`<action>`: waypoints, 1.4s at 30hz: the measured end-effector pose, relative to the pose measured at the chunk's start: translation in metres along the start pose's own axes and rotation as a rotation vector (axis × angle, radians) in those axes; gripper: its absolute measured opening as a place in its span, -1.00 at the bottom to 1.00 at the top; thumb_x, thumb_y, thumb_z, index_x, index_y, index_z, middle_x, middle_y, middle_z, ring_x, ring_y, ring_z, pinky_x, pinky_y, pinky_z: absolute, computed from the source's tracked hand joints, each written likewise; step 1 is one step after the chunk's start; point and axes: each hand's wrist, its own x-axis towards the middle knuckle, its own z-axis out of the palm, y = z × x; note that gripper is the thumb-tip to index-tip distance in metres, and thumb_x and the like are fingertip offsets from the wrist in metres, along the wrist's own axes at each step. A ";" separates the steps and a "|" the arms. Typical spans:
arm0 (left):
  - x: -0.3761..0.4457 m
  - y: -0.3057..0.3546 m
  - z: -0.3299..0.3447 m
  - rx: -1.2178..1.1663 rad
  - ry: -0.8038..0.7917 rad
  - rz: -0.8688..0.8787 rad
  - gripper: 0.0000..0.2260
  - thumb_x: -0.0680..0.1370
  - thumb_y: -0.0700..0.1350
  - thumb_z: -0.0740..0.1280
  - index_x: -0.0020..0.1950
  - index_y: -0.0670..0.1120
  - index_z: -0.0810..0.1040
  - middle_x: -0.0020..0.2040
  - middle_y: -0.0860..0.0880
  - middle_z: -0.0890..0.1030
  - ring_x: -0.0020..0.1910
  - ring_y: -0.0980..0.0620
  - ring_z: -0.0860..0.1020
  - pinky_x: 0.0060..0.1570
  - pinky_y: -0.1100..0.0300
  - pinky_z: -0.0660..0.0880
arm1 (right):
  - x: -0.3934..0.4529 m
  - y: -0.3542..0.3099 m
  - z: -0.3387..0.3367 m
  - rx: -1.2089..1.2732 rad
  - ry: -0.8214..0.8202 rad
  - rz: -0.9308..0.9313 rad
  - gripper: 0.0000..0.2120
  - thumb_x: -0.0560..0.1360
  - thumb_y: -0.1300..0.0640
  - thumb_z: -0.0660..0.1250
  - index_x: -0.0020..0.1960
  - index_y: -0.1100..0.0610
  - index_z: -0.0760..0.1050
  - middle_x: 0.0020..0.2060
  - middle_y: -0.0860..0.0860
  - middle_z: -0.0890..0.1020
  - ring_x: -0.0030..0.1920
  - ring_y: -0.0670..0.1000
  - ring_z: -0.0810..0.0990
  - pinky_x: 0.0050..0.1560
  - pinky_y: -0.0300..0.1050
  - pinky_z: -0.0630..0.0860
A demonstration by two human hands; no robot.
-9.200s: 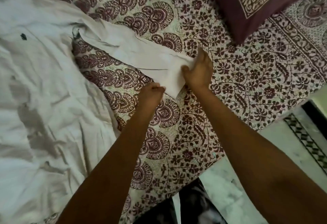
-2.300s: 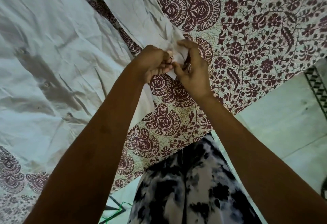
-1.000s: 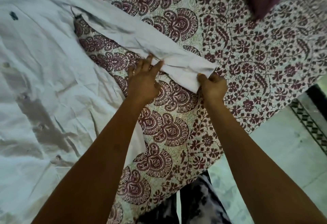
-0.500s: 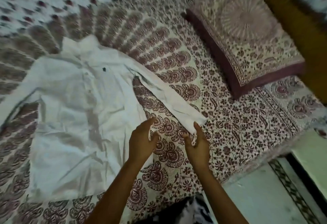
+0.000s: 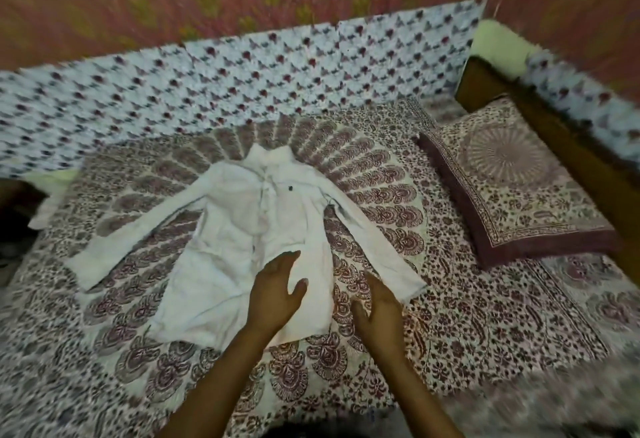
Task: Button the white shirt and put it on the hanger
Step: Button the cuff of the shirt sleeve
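The white shirt (image 5: 242, 230) lies flat and face up on the patterned bedspread (image 5: 467, 333), collar at the far end and both sleeves spread outward. Its front placket looks closed down the middle. My left hand (image 5: 277, 294) hovers open over the shirt's lower right hem, fingers apart. Just to the right, my right hand (image 5: 379, 306) is open too, above the bedspread between the hem and the right sleeve's cuff (image 5: 408, 285). Neither hand holds anything. No hanger shows anywhere in this blurred view.
A maroon-bordered pillow (image 5: 512, 181) lies at the right of the bed. A printed cloth (image 5: 225, 84) covers the far side along the wall. A dark wooden bed frame (image 5: 554, 133) runs along the right.
Both hands have let go of the right sleeve's cuff and drawn back. The view has pulled up and away, so the whole shirt and the far wall now show.
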 end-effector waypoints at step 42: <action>-0.017 -0.426 -0.190 0.030 -0.039 -0.355 -0.50 0.47 0.01 0.21 0.37 -0.15 0.39 0.35 -0.16 0.44 0.29 -0.17 0.43 0.28 -0.01 0.37 | 0.018 -0.232 0.425 -0.171 -0.262 -0.229 -0.49 0.46 0.03 0.19 0.35 0.22 0.38 0.27 0.19 0.51 0.30 0.22 0.45 0.33 0.08 0.32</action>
